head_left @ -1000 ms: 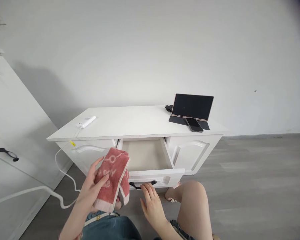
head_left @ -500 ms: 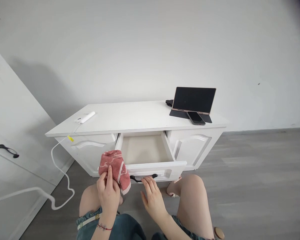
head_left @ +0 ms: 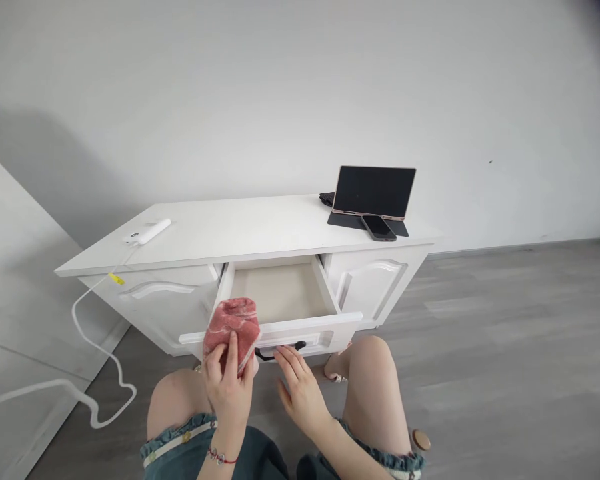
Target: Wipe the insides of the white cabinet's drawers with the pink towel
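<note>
My left hand (head_left: 229,387) is closed on a small folded pink-red towel (head_left: 234,327) with pale lines. The towel hangs in front of the left part of a pulled-out white drawer (head_left: 285,293). Nothing lies on the visible part of the drawer's pale bottom. At the drawer front, the fingertips of my right hand (head_left: 303,393) rest on the black handle (head_left: 265,355). Those fingers are fairly straight and the thumb stands apart, with no grip around the handle.
On the white cabinet's top (head_left: 240,227) are a tablet (head_left: 375,192) on a stand, a phone (head_left: 379,228), a black item (head_left: 327,199) and a white power strip (head_left: 153,231). Its cord (head_left: 77,323) loops down at left, near a white wardrobe (head_left: 25,287). My knees flank the drawer.
The towel in my left hand has shifted right and closer to the drawer. My right hand stays at the handle. The whole view has moved slightly.
</note>
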A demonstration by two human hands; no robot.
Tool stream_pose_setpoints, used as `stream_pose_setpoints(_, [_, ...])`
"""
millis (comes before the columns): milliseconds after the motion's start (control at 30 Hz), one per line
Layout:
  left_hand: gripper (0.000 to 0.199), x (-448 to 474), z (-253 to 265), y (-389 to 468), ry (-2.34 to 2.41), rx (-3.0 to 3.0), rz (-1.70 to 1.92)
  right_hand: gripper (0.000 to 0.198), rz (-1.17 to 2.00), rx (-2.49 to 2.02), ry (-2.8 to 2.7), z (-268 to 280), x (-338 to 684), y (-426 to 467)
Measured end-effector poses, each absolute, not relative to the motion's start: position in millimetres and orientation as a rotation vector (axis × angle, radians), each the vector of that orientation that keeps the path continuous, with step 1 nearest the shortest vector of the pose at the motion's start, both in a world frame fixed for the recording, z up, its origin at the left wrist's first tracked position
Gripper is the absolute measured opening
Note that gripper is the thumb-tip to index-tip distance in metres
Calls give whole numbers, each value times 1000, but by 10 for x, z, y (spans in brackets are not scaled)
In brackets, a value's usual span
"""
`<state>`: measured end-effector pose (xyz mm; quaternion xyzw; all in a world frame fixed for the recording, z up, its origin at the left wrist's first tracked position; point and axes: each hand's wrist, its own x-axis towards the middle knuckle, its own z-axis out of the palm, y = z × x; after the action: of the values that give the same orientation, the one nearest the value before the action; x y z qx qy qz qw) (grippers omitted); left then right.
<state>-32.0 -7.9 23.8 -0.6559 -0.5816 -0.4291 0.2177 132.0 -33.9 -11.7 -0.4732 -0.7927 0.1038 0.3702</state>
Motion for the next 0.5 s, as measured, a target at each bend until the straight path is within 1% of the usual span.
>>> stream_pose_setpoints(167, [50, -74, 246, -109, -1431, -2052, -1131, 61, 145, -1223, -1982, -264, 1281, -415])
stream_pose_setpoints(267, [46, 128, 321, -109, -1330, -2174, -1076, 57, 105, -1220, -1892, -390, 1298, -466])
stream_pose_setpoints(333, [42, 286, 377, -106, -1255, -2264, -1046, 50, 109, -1248, -1782, -460, 1352, -491])
stream_pose_setpoints(500, [37, 739, 419, -71, -1060, -2437, -1026, 21, 166, -1410, -1302, -525, 1632, -483])
